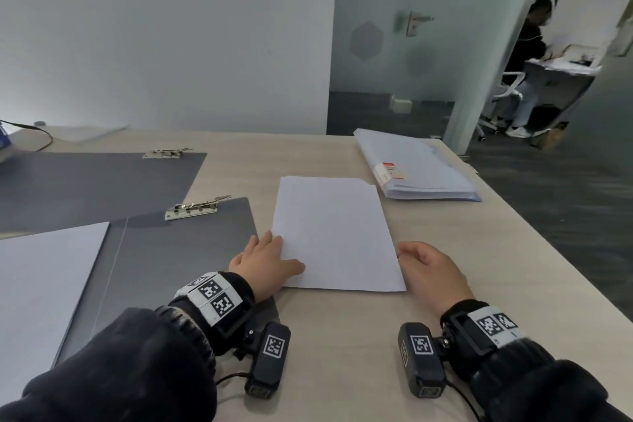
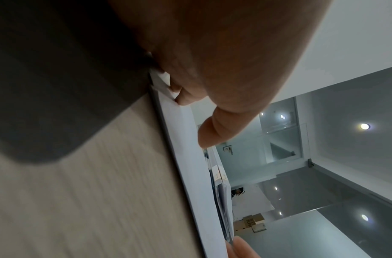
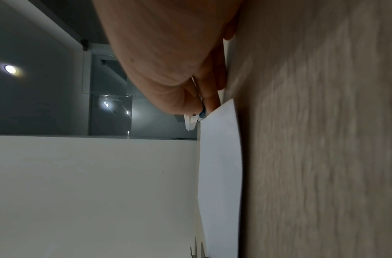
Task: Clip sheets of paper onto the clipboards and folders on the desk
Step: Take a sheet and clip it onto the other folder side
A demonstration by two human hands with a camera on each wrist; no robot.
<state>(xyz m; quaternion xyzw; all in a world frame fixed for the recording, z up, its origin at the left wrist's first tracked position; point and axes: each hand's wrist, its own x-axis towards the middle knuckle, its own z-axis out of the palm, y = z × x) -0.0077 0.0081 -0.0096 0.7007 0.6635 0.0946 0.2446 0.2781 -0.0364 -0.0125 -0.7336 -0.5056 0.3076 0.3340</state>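
A thin stack of white paper sheets lies on the desk between my hands. My left hand holds its left edge near the front corner, with the thumb on top and the fingers at the underside. My right hand rests on its side at the right edge, and its loosely curled fingers touch that edge without gripping it. Left of the sheets lies an open grey folder with a metal clip at its top. A second grey clipboard with its own clip lies behind it.
A white sheet covers the folder's left flap. A pile of plastic-sleeved papers sits at the back right, near the desk's right edge. A black cable loops at the far left. A person sits at another desk beyond the doorway.
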